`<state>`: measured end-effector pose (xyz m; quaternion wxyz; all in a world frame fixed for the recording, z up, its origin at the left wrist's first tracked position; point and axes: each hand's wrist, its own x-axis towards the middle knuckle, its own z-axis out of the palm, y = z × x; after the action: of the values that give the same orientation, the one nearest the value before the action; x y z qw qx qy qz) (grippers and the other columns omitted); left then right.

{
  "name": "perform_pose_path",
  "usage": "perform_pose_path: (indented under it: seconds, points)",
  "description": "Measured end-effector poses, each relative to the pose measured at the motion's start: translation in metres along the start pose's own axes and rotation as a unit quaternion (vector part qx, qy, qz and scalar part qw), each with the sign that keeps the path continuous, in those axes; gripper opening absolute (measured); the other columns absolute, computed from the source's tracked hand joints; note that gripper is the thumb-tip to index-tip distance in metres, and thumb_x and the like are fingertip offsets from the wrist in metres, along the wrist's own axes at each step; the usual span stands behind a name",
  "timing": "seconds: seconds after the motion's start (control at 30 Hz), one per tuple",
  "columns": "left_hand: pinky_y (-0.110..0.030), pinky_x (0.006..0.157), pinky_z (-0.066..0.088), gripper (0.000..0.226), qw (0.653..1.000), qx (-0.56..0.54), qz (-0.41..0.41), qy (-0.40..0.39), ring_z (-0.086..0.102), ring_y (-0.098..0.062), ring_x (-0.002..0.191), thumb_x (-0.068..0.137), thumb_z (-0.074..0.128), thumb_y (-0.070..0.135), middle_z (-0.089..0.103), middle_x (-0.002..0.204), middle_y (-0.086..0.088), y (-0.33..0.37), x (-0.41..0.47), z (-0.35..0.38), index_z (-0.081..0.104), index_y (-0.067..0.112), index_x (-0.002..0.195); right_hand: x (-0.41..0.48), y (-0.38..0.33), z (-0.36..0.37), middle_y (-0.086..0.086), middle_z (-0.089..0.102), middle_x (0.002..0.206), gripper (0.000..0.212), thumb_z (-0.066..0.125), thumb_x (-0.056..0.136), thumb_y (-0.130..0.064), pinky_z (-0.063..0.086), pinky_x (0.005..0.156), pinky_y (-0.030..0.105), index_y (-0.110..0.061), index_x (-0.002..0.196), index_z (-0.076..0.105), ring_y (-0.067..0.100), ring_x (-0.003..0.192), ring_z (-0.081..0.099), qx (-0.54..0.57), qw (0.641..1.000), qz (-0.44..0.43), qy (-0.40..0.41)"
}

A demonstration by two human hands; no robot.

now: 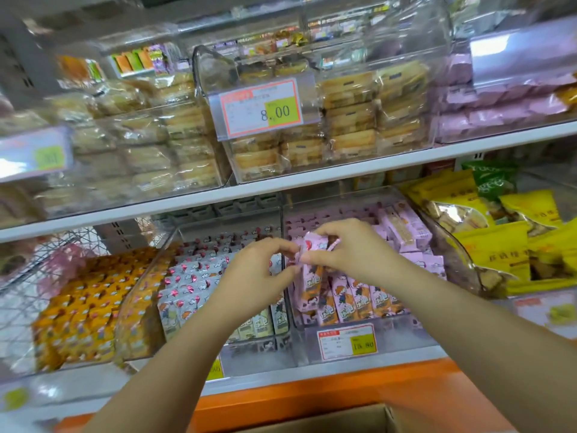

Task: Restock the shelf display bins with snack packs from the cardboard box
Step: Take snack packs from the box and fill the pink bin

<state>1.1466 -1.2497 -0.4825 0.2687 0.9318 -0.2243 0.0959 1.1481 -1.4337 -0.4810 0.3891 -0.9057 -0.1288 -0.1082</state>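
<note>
Both hands meet on one pink snack pack. The left hand pinches its left edge with thumb and fingertips. The right hand curls its fingers round the right side. Just under the grip is a clear bin full of more pink packs standing in rows. Lower down, on the front of that bin, is a price tag with a yellow box, but its numbers are too blurry to read. Left of the grip is a bin of silver packs, and further left are orange packs. Right of the grip are yellow bags. High above the grip, a bigger tag reads "8.00". Far below the grip, close to the person, is the cardboard box.
</note>
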Motion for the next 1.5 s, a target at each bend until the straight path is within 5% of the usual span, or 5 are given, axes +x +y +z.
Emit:
perform_pose_path:
  seconds: [0.17, 0.47, 0.63, 0.87, 1.5]
  points:
    - [0.005, 0.084, 0.024, 0.024, 1.0, 0.015, 0.01, 0.001, 0.043, 0.005, 0.105, 0.091, 0.062, 0.026, 0.052, 0.111, 0.019, -0.013, -0.009, 0.0, 0.062, 0.029, 0.115, 0.007, 0.003, 0.021, 0.004, 0.065, 0.112, 0.047, 0.076, 0.079, -0.032, 0.042, 0.072, 0.021, -0.014, 0.12, 0.064, 0.012, 0.086, 0.059, -0.089, 0.988, -0.021, -0.125]
    - [-0.02, 0.097, 0.029, 0.019, 0.999, 0.023, 0.027, -0.007, 0.046, -0.01, 0.116, 0.092, 0.06, 0.021, 0.056, 0.115, 0.01, -0.018, -0.001, 0.014, 0.068, 0.026, 0.108, 0.008, 0.018, 0.039, 0.002, 0.049, 0.114, 0.047, 0.072, 0.081, -0.038, 0.046, 0.089, 0.038, -0.021, 0.124, 0.06, 0.022, 0.106, 0.053, -0.187, 0.973, -0.052, -0.123]
    - [-0.023, 0.099, 0.03, 0.021, 0.999, 0.034, 0.04, 0.005, 0.044, -0.011, 0.12, 0.093, 0.058, 0.026, 0.055, 0.123, 0.009, -0.006, 0.007, 0.018, 0.066, 0.028, 0.112, 0.003, 0.032, -0.014, 0.001, 0.045, 0.133, 0.054, 0.06, 0.085, -0.052, 0.03, 0.1, 0.036, -0.033, 0.134, 0.048, 0.023, 0.124, 0.038, -0.318, 0.945, 0.023, 0.076]
    - [-0.039, 0.098, 0.043, 0.023, 0.996, 0.029, 0.069, -0.039, 0.053, -0.017, 0.112, 0.095, 0.054, 0.026, 0.056, 0.125, 0.005, 0.047, 0.04, 0.048, 0.062, 0.027, 0.117, -0.019, 0.071, -0.053, 0.003, 0.055, 0.125, 0.034, 0.044, 0.095, -0.043, 0.024, 0.105, 0.043, -0.029, 0.124, 0.056, 0.027, 0.12, 0.045, -0.411, 0.896, 0.103, 0.134]
    - [-0.023, 0.089, 0.037, 0.041, 0.994, 0.0, 0.054, -0.1, 0.048, -0.022, 0.116, 0.089, 0.056, 0.011, 0.04, 0.135, -0.007, 0.105, 0.101, 0.114, 0.054, 0.021, 0.129, -0.024, 0.092, -0.078, 0.0, 0.044, 0.137, 0.055, 0.057, 0.086, -0.013, 0.004, 0.115, 0.054, -0.035, 0.135, 0.045, 0.025, 0.135, 0.028, -0.417, 0.903, 0.098, 0.013]
